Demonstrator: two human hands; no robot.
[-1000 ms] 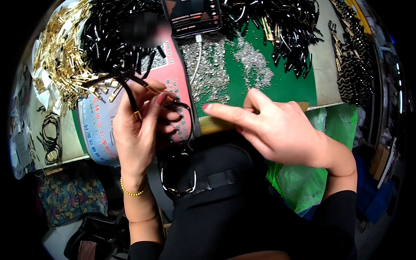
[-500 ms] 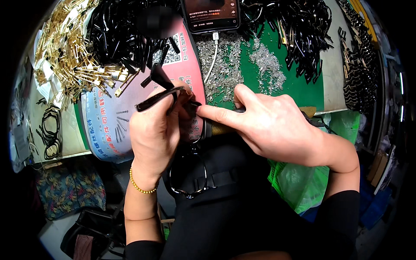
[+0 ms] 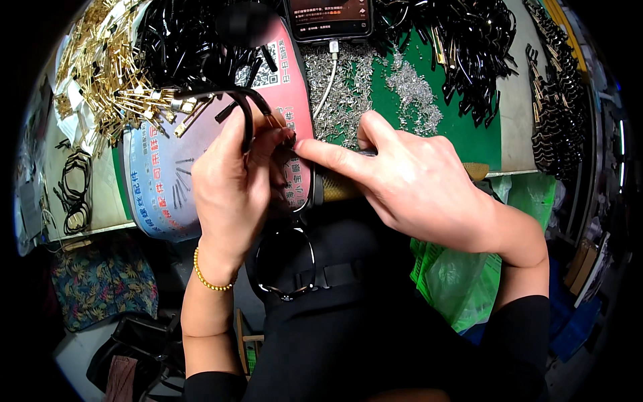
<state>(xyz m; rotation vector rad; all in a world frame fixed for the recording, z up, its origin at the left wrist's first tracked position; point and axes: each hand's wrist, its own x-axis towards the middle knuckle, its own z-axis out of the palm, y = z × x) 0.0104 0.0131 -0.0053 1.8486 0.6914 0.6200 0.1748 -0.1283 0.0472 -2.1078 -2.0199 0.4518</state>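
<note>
My left hand (image 3: 231, 177) is closed round a pair of eyeglasses, pinching them near the hinge. Dark temple arms (image 3: 249, 107) curve up above its fingers, and a round, thin-rimmed eyeglass front (image 3: 287, 295) hangs below over my dark clothing. The index finger of my right hand (image 3: 425, 181) reaches left, its tip at the hinge beside my left fingertips. The other right fingers are curled; a bit of something dark shows between thumb and index, too hidden to name. The hinge itself is mostly covered by fingers.
Tiny silver screws (image 3: 345, 87) and a clear-looking heap of small parts (image 3: 416, 100) lie on the green mat (image 3: 469, 144). Black temples (image 3: 181, 47), gold metal parts (image 3: 110, 74) and a cabled phone (image 3: 329, 20) surround them. A yellowish roll (image 3: 338, 189) lies along the near edge.
My left hand has shifted slightly left and turned, swinging the temples upward. The right fingertip has followed a little left and up. The hanging eyeglass front moved slightly left.
</note>
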